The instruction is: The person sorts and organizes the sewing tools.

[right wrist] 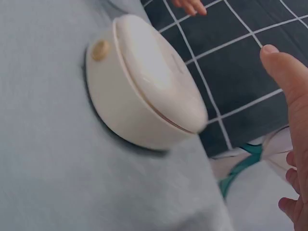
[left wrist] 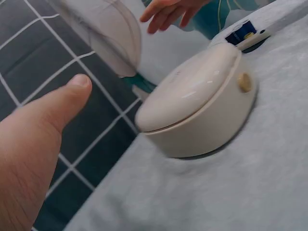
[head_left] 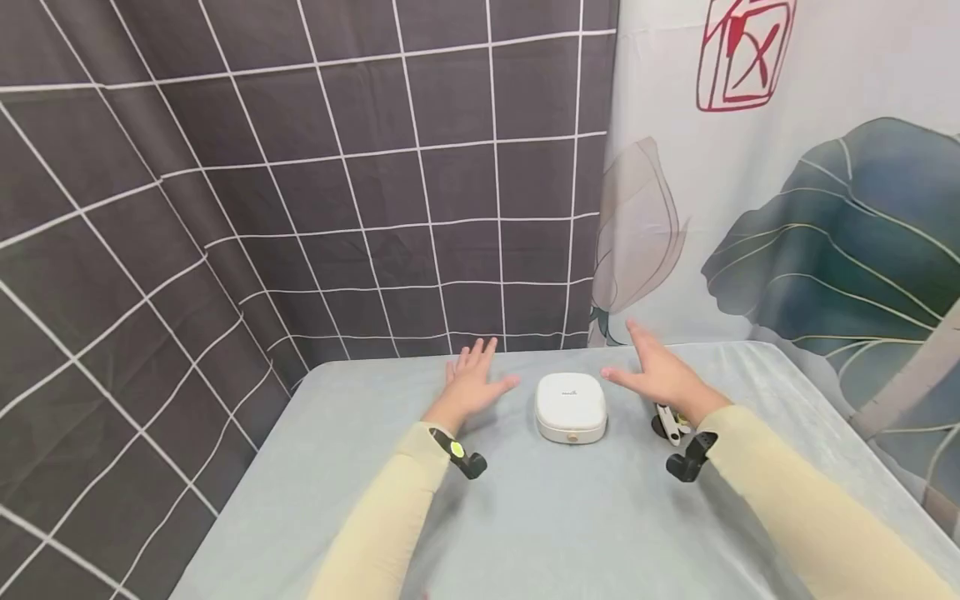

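In the head view, the person held both hands out over a pale blue table (head_left: 525, 525), one on each side of a white box (head_left: 571, 410). The left hand (head_left: 471, 387) had its fingers stretched out and its thumb spread; the right hand (head_left: 663, 377) was likewise wide, thumb and finger apart. Neither had hold of anything, and neither touched the box, which sat between them with its lid on. Some small items (head_left: 671, 425) lay under the right wrist, partly hidden. A dark checked curtain (head_left: 337, 192) hung behind. From the left wrist, I saw that hand's thumb (left wrist: 57, 103) held well off the box, whose gold button (left wrist: 244, 82) showed at the front. From the right wrist, the box stood near the extended right thumb (right wrist: 285, 70), with bare space between them.
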Action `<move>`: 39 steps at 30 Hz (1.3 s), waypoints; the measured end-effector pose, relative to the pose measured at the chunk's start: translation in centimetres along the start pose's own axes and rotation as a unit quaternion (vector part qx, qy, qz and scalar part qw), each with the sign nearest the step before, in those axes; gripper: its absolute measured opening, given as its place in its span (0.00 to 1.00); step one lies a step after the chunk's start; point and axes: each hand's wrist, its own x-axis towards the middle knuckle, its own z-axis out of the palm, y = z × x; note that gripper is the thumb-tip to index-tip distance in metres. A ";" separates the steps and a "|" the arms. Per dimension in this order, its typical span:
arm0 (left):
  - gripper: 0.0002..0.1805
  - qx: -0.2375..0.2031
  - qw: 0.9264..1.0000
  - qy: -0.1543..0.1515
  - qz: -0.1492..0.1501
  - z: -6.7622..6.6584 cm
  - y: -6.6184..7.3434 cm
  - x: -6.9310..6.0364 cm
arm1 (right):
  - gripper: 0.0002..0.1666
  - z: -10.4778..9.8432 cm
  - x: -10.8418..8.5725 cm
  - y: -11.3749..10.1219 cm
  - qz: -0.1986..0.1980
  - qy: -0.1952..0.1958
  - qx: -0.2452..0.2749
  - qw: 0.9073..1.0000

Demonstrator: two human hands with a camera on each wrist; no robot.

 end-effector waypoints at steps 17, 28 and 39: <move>0.58 -0.004 0.996 -0.054 0.066 6.6 2.6 -0.7 | 0.70 8.8 -1.6 0.3 -0.042 0.000 0.093 0.995; 0.59 -0.026 0.998 -0.032 0.055 8.3 2.3 -1.0 | 0.68 9.6 -1.7 0.4 -0.031 0.021 0.098 0.994; 0.58 -0.032 0.997 -0.015 0.067 8.2 2.5 -3.1 | 0.69 9.8 -3.3 -0.4 -0.030 0.026 0.067 0.997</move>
